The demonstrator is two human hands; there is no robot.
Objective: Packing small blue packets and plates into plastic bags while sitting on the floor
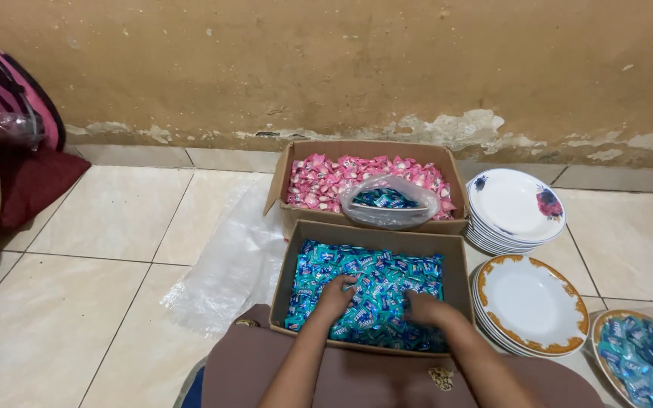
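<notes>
- The wall [326, 68] is ochre, its paint flaking along the base.
- Below the wall, pale glossy floor tiles [77, 302] spread out.
- Against the wall's left end, a maroon cushion [35, 185] lies.

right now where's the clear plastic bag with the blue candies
In the head view, the clear plastic bag lies on the pink candies in the far cardboard box, toward its right front, just beyond the near box of blue candies.

Soft, even indoor light, faint shadows, sharp focus, slight edge distortion.
</notes>
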